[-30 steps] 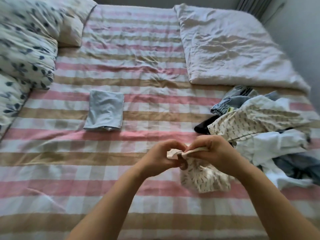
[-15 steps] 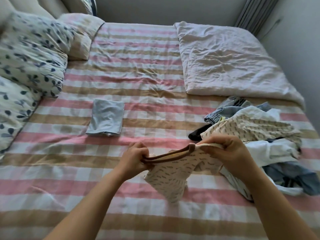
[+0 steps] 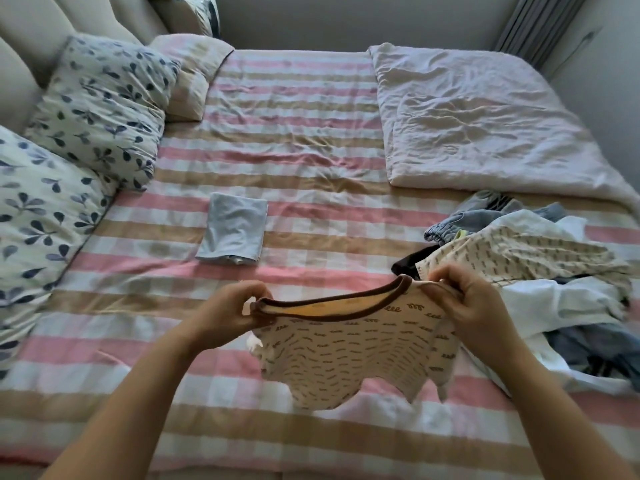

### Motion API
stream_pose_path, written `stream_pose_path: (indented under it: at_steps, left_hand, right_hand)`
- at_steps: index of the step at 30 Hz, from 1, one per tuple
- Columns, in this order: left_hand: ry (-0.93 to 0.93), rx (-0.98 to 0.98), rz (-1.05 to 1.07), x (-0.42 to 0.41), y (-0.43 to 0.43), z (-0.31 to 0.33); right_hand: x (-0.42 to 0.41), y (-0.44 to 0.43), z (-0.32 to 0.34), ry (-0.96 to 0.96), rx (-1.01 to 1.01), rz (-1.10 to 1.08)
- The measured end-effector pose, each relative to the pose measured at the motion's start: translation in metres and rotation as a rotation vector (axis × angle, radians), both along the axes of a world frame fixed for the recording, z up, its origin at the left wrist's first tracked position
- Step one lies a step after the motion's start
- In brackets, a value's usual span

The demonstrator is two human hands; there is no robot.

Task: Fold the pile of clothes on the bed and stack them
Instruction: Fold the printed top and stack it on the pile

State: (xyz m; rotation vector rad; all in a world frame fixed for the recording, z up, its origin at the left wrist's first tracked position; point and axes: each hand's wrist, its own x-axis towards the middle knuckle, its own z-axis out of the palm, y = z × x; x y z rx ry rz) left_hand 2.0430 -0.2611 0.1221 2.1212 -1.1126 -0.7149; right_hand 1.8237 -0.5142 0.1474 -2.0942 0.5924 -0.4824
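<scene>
Reaches forward with both bare forearms, coming in from the bottom corners and angling toward each other. Holds both hands raised in front, about level with one another and well apart. Pinches one end of the brown band of the patterned garment (image 3: pixel 346 355) with the left hand (image 3: pixel 228 315), fingers curled round it. Grips the other end with the right hand (image 3: pixel 474 306), back of hand toward the camera, fingers curled over the edge. Holds the band stretched between the two. Elbows out of frame.
</scene>
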Motion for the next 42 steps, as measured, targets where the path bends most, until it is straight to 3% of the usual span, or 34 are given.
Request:
stream_pose_path:
  at_steps: [4, 8, 12, 18, 24, 28, 34, 42]
  left_hand:
    - [-0.037, 0.007, 0.064, 0.001, -0.002, -0.008]
    - [0.196, -0.012, 0.16, 0.007, 0.011, -0.013]
    - [0.377, -0.172, 0.28, 0.005, 0.042, 0.005]
    - [0.076, -0.391, 0.335, -0.023, 0.07, 0.054]
    - [-0.168, -0.38, 0.318, -0.004, 0.072, 0.088]
    - [-0.111, -0.295, 0.318, 0.026, 0.045, 0.043]
    - [-0.122, -0.191, 0.353, 0.082, 0.006, -0.085]
    - [-0.254, -0.135, 0.406, 0.157, -0.064, -0.233]
  right_hand:
    - [-0.001, 0.005, -0.017, 0.071, 0.013, -0.063]
    - [-0.003, 0.011, -0.026, 0.132, 0.069, -0.108]
    - [-0.011, 0.03, -0.012, 0.136, 0.128, -0.067]
    - [-0.024, 0.072, 0.032, 0.088, 0.063, -0.038]
    - [-0.007, 0.087, 0.067, -0.054, 0.194, -0.103]
    - [0.03, 0.068, 0.021, 0.024, 0.085, -0.094]
    - [0.086, 0.026, -0.103, 0.23, -0.095, -0.12]
    - [0.169, -0.042, -0.25, 0.215, -0.276, -0.192]
